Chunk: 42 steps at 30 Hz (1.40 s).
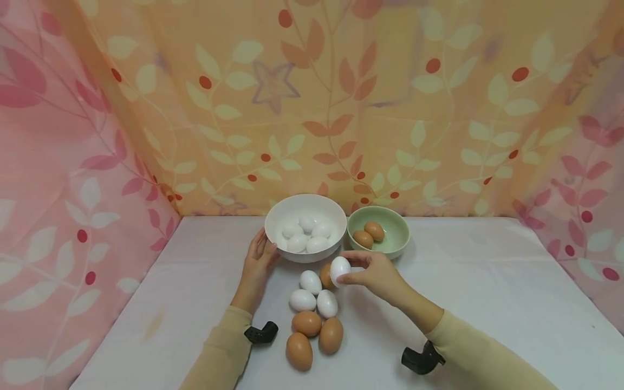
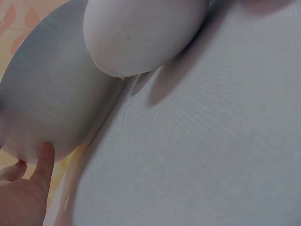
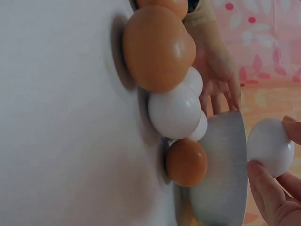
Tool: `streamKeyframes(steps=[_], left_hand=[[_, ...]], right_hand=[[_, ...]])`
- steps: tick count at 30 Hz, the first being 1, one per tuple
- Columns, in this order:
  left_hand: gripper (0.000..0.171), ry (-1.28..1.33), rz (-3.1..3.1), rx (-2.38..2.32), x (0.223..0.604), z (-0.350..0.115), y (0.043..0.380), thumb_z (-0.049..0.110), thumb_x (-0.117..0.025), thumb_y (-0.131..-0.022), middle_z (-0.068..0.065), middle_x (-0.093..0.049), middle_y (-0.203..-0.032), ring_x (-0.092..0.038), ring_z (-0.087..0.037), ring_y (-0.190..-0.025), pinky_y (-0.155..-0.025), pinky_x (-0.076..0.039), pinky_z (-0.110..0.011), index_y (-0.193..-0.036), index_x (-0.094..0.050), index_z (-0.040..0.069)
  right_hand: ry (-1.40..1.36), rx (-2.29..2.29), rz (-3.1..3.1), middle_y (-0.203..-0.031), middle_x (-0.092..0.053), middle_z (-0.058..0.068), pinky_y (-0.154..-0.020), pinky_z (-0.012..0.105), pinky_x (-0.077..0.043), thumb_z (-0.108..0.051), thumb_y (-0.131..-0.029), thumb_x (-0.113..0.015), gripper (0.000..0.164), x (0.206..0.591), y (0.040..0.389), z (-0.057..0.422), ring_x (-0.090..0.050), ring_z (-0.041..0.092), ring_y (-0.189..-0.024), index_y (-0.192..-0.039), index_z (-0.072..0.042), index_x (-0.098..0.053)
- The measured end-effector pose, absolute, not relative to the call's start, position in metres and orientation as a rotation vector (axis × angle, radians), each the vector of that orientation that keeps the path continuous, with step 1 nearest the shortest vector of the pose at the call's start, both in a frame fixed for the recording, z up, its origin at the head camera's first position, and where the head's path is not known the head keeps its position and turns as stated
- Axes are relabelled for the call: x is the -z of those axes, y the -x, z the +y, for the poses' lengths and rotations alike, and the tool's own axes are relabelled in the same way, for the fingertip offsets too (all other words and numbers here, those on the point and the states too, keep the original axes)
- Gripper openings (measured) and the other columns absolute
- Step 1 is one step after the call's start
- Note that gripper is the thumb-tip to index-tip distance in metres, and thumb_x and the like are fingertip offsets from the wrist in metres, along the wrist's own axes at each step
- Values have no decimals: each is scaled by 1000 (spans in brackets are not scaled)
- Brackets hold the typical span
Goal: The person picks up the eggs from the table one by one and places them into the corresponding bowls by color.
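Note:
My right hand (image 1: 377, 275) pinches a white egg (image 1: 340, 271) between thumb and fingers, raised just in front of the white bowl (image 1: 304, 257). In the right wrist view the held egg (image 3: 270, 147) is up off the table, near the bowl's rim. My left hand (image 1: 257, 262) rests its extended fingers on the bowl's left side; the left wrist view shows fingertips (image 2: 46, 153) touching the outer wall. Several white eggs (image 1: 296, 243) lie inside that bowl. Below it on the table are white eggs (image 1: 303, 300) and brown eggs (image 1: 299, 351); one brown egg (image 1: 326, 277) is partly hidden behind the held egg.
A smaller green bowl (image 1: 397, 233) with two brown eggs (image 1: 374, 231) stands close to the right of the white bowl. White cloth (image 1: 487, 292) covers the table. Patterned curtains (image 1: 234, 108) hang behind and on both sides.

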<state>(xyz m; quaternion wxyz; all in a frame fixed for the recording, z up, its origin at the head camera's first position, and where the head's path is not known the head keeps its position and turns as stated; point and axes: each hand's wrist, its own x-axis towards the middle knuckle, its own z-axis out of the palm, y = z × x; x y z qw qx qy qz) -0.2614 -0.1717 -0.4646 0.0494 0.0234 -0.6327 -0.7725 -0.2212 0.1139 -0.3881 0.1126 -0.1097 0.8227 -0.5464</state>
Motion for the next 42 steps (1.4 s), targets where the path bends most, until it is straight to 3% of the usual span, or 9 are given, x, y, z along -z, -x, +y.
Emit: streamKeyframes(steps=[8,12,19,23,32,38,42], left_hand=[[63,-50,-1920,2333,468,-171,263,19,-54,-103,-8,-16,-168,-25,-24,-152,-107,-48,-28,-158,-23,19],[64,-79,-1901,2367,468,-172,262,17,-54,-103,-4,-16,-168,-25,-19,-152,-103,-49,-22,-158,-23,19],[63,-96,-1894,2376,467,-174,262,15,-54,-103,-3,-16,-168,-25,-18,-151,-95,-50,-13,-158,-23,19],[62,-107,-1895,2375,467,-174,260,17,-54,-103,0,-19,-167,-27,-14,-150,-98,-50,-16,-157,-25,22],[63,-99,-1930,2385,469,-174,260,21,-54,-103,2,-17,-167,-24,-13,-151,-118,-39,-39,-158,-23,23],[66,-77,-1921,2393,468,-174,261,26,-57,-102,4,-17,-167,-24,-11,-151,-118,-38,-38,-158,-23,23],[68,-68,-1925,2395,468,-174,262,30,-60,-100,4,-18,-167,-28,-10,-149,-113,-43,-31,-158,-24,24]], right_hand=[[388,1663,2370,-120,-71,11,-93,33,-57,-22,-78,-84,54,382,236,101,-63,25,-118,-127,-5,-67],[433,1680,2346,-119,-71,13,-91,31,-58,-19,-78,-85,57,379,242,93,-65,24,-115,-129,-2,-65],[376,1648,2446,-113,-75,6,-86,26,-57,-25,-74,-88,55,371,253,78,-67,18,-110,-124,-9,-70],[333,1608,2458,-116,-74,3,-86,26,-56,-29,-74,-88,54,368,260,69,-67,17,-112,-124,-16,-70],[393,1638,2361,-119,-73,8,-96,32,-57,-22,-76,-86,55,372,275,51,-67,20,-114,-127,-9,-68],[378,1629,2380,-117,-74,6,-102,35,-54,-23,-76,-87,54,373,291,40,-68,17,-111,-126,-10,-69],[357,1636,2376,-116,-74,6,-101,33,-54,-23,-77,-87,52,375,301,33,-68,16,-110,-125,-10,-69]])
